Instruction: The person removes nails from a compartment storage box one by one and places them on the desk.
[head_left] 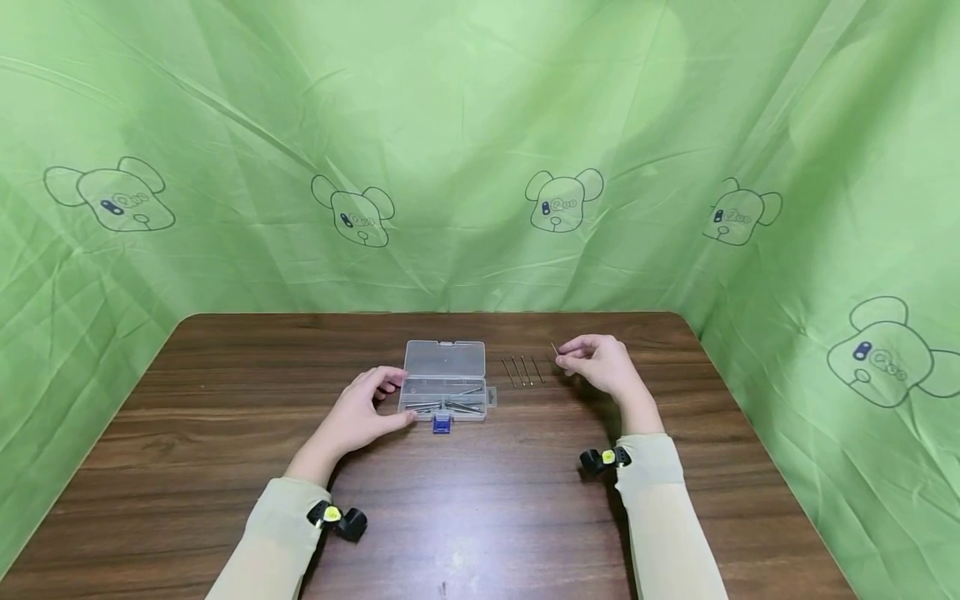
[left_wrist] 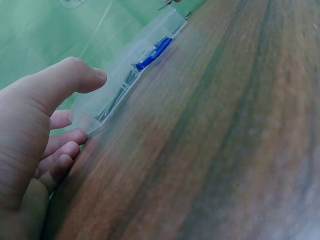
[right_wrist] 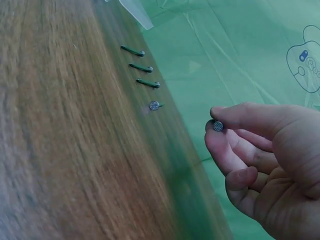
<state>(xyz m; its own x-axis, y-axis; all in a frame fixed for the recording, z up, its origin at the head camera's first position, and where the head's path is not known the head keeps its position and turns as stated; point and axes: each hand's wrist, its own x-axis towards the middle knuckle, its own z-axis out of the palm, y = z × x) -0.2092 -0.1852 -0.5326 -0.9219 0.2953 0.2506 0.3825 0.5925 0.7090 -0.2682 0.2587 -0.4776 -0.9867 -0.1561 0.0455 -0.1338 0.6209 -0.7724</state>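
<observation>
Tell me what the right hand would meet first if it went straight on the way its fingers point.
Probably the nearest nail lying on the table, left of the right hand; the hand's height is unclear, so it might pass above.

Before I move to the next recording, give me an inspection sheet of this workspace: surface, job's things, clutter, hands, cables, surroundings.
Surface: brown wood-grain table, some glare near the front.
Job's things: open clear box with a blue latch, nails inside; four nails in a row to its right.
Clutter: nothing seen.
Hands: left hand holds the box's left end; right hand pinches a fifth nail.
Cables: nothing seen.
Surroundings: green curtain with printed animal heads.
</observation>
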